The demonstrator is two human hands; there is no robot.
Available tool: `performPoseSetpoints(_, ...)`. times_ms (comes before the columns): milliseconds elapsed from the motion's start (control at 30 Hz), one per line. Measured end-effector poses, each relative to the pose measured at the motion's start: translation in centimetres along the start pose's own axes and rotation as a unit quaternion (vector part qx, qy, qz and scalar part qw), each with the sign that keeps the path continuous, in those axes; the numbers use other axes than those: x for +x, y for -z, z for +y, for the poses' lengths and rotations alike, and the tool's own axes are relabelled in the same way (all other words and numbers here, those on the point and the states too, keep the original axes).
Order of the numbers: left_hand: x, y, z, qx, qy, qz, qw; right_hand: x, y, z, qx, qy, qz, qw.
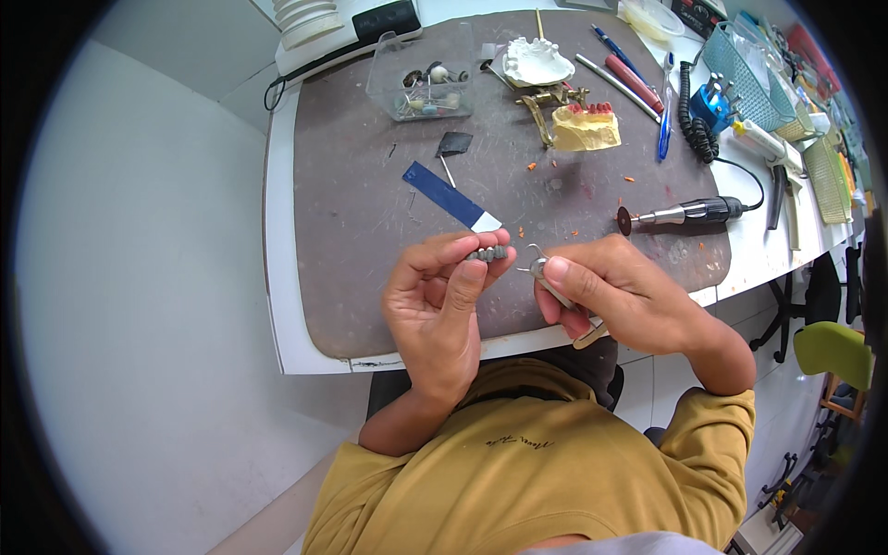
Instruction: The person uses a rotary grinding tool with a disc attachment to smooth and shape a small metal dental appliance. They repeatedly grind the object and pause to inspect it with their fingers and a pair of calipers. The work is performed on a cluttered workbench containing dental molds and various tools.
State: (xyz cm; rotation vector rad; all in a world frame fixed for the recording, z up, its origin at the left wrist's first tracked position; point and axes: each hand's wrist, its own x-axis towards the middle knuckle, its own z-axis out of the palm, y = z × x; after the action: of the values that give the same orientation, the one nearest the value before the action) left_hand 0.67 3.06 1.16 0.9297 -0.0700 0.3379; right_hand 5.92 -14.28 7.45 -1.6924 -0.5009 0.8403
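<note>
Between the thumb and fingertips of my left hand [433, 301] is a small grey metal dental bridge [488, 253] with several tooth-shaped units. My right hand [624, 291] grips a metal measuring caliper [538, 266]; its two thin curved tips point toward the bridge and stand apart from it. The caliper's handles are partly hidden under my fingers. Both hands are over the near part of the brown mat [361, 268].
Beyond my hands lies a blue strip with a white end [449, 195]. Farther back are a clear box of polishing bits [398, 109], a white plaster cast [536, 63] and a yellow cast with red teeth [586, 131]. A handpiece with a cutting disc [689, 213] rests at right, near pens and baskets.
</note>
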Motion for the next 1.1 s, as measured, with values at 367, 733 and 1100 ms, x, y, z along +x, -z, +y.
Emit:
performPoseSetpoints(367, -0.1, 0.0, 0.0, -0.011, 0.0, 0.009, 1.0, -0.5, 0.1, -0.2, -0.353, 0.237, 0.171, 0.889)
performPoseSetpoints(733, -0.2, 0.0, 0.1, -0.003, 0.001, 0.008, 1.0, 0.1, 0.3, -0.2, -0.43, 0.312, 0.224, 0.817)
performPoseSetpoints(1100, -0.2, -0.2, 0.2, 0.02, 0.011, 0.018, 1.0, -0.2, 0.1, -0.5, -0.431, 0.252, 0.22, 0.838)
